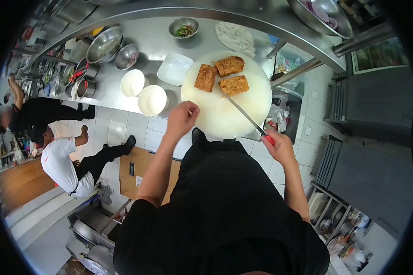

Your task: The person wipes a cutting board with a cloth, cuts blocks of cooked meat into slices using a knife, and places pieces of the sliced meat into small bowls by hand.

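Observation:
Three browned, crusty blocks of food lie on a round white cutting board: a left block [205, 78], a back block [230, 66] and a front block [233, 85]. My right hand [280, 147] grips the red handle of a long knife [242, 112]. The blade slants up and left across the board [206, 120], its tip by the front block's lower edge. Over the board's left edge, my left hand [182, 119] has its fingers curled in, apart from the food, with nothing seen in them.
Left of the board stand a square white dish [175, 68], two white tubs, including a front tub [152, 101], and metal bowls. A cloth [235, 38] lies behind the board. A steel shelf [188, 12] spans overhead. Two people, one in a white shirt [59, 160], are at the left.

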`<action>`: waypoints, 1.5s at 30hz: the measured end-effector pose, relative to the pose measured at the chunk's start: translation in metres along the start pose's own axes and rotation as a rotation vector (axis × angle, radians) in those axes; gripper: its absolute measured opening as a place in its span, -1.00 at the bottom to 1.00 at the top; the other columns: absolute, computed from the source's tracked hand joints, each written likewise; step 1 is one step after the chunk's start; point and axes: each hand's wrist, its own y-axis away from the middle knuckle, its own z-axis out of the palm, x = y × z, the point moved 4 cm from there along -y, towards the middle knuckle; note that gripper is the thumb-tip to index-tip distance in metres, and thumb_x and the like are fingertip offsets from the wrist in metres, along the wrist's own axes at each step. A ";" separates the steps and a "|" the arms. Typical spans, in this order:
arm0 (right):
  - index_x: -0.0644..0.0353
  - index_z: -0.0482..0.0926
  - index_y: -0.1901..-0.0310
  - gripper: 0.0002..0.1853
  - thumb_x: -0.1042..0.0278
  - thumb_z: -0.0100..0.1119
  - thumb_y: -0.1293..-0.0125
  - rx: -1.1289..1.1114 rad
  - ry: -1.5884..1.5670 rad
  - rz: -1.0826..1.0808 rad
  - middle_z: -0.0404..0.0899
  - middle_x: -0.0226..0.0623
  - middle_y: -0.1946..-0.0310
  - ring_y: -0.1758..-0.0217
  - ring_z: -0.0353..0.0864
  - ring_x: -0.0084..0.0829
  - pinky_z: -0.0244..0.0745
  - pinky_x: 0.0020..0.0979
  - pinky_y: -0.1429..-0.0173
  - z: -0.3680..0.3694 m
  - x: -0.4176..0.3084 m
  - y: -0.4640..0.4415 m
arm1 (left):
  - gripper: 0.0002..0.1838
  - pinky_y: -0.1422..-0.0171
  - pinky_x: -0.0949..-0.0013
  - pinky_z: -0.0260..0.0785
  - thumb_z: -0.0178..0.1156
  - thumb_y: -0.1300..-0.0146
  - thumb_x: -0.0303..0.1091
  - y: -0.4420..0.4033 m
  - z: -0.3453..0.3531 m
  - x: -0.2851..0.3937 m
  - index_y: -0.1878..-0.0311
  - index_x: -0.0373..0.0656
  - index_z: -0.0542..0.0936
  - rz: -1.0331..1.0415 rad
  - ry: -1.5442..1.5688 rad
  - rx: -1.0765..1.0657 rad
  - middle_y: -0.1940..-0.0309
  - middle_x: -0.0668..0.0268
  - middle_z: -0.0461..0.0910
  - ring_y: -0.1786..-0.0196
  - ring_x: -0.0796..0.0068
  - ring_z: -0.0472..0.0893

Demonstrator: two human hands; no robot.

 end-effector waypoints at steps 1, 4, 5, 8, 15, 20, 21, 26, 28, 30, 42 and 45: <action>0.15 0.76 -0.10 -0.72 0.23 0.50 -0.47 0.019 -0.034 -0.024 0.73 0.05 0.36 0.31 0.76 0.08 0.63 -0.08 0.18 -0.007 0.001 0.001 | -0.86 0.20 0.19 0.59 0.42 -0.48 -0.29 0.002 0.007 0.011 0.06 -0.15 0.79 0.024 0.049 0.026 0.22 0.17 0.80 0.34 0.30 0.77; 0.17 0.75 0.06 -0.79 0.25 0.51 -0.45 0.016 -0.120 0.003 0.71 -0.02 0.40 0.36 0.70 0.08 0.60 -0.10 0.21 -0.012 -0.025 0.012 | -0.87 0.23 0.23 0.56 0.42 -0.48 -0.31 -0.015 -0.016 0.010 0.08 -0.17 0.79 0.070 0.124 0.132 0.27 0.18 0.78 0.39 0.33 0.70; 0.20 0.75 0.10 -0.80 0.27 0.51 -0.44 -0.003 -0.139 0.031 0.70 -0.03 0.41 0.37 0.69 0.07 0.58 -0.10 0.22 -0.019 -0.026 0.012 | -0.87 0.24 0.25 0.54 0.42 -0.48 -0.32 -0.036 -0.020 0.012 0.09 -0.18 0.79 0.099 0.180 0.244 0.29 0.19 0.77 0.41 0.33 0.68; 0.20 0.75 0.15 -0.79 0.22 0.50 -0.44 -0.050 -0.055 0.109 0.70 -0.03 0.42 0.35 0.70 0.09 0.57 -0.08 0.22 -0.019 -0.021 0.023 | -0.84 0.26 0.25 0.50 0.43 -0.47 -0.28 -0.125 -0.035 0.044 0.07 -0.16 0.81 0.242 0.211 0.326 0.33 0.20 0.72 0.42 0.32 0.63; 0.18 0.76 0.17 -0.76 0.17 0.51 -0.43 0.092 -0.028 0.285 0.73 -0.04 0.40 0.33 0.71 0.11 0.59 -0.04 0.21 -0.011 -0.060 0.038 | -0.53 -0.32 0.02 0.61 0.40 -0.50 -0.04 -0.392 0.084 0.042 -0.37 0.02 0.73 0.373 -0.585 -0.429 -0.21 0.14 0.79 -0.19 0.02 0.77; 0.19 0.81 0.15 -0.78 0.21 0.55 -0.42 0.240 -0.179 0.533 0.68 -0.07 0.48 0.41 0.69 -0.01 0.56 -0.11 0.26 0.015 -0.091 0.107 | -0.56 -0.30 0.04 0.61 0.43 -0.48 -0.15 -0.432 0.137 -0.003 -0.36 -0.02 0.74 0.281 -0.621 -0.355 -0.14 0.15 0.83 -0.18 0.08 0.77; 0.19 0.81 0.15 -0.78 0.21 0.55 -0.42 0.232 -0.176 0.549 0.68 -0.07 0.48 0.41 0.69 -0.01 0.56 -0.11 0.26 0.022 -0.096 0.124 | -0.57 -0.30 0.05 0.61 0.44 -0.48 -0.18 -0.431 0.139 -0.010 -0.36 -0.03 0.74 0.275 -0.595 -0.325 -0.13 0.15 0.83 -0.18 0.09 0.78; 0.18 0.84 0.06 -0.74 0.17 0.58 -0.41 0.202 -0.231 0.631 0.60 -0.07 0.52 0.49 0.65 -0.13 0.54 -0.20 0.29 0.043 -0.096 0.152 | -0.57 -0.34 0.12 0.59 0.44 -0.49 -0.28 -0.392 0.057 -0.033 -0.36 -0.13 0.73 0.338 -0.169 -0.074 -0.14 0.13 0.84 -0.22 0.19 0.77; 0.17 0.83 0.03 -0.73 0.17 0.58 -0.41 0.195 -0.266 0.552 0.64 -0.06 0.50 0.48 0.66 -0.11 0.55 -0.19 0.29 0.044 -0.090 0.139 | -0.53 -0.42 0.23 0.54 0.39 -0.49 -0.36 -0.350 -0.011 -0.032 -0.42 -0.24 0.69 0.199 0.260 -0.047 -0.24 0.09 0.79 -0.30 0.29 0.73; 0.14 0.83 0.01 -0.75 0.16 0.53 -0.46 0.155 -0.306 0.455 0.67 -0.06 0.46 0.45 0.68 -0.11 0.56 -0.20 0.27 0.039 -0.074 0.110 | -0.45 -0.45 0.32 0.49 0.31 -0.48 -0.37 -0.282 -0.070 -0.013 -0.50 -0.31 0.60 0.073 0.488 -0.043 -0.30 0.09 0.73 -0.33 0.37 0.68; 0.08 0.79 0.11 -0.69 -0.01 0.46 -0.47 0.042 -0.065 -0.016 0.72 -0.10 0.42 0.25 0.75 0.12 0.62 0.04 0.10 -0.021 0.011 -0.026 | -0.50 -0.49 0.20 0.50 0.21 -0.42 -0.51 0.002 -0.037 -0.026 -0.42 -0.22 0.63 -0.176 0.822 0.347 -0.28 0.11 0.68 -0.33 0.25 0.67; 0.00 0.80 0.02 -0.69 -0.04 0.44 -0.47 0.009 -0.025 -0.083 0.78 -0.11 0.27 0.12 0.79 0.10 0.65 0.10 0.04 -0.017 0.023 -0.038 | -0.52 -0.45 0.15 0.53 0.35 -0.41 -0.41 0.009 0.016 -0.023 -0.38 -0.21 0.65 0.102 0.244 0.442 -0.26 0.02 0.65 -0.30 0.10 0.68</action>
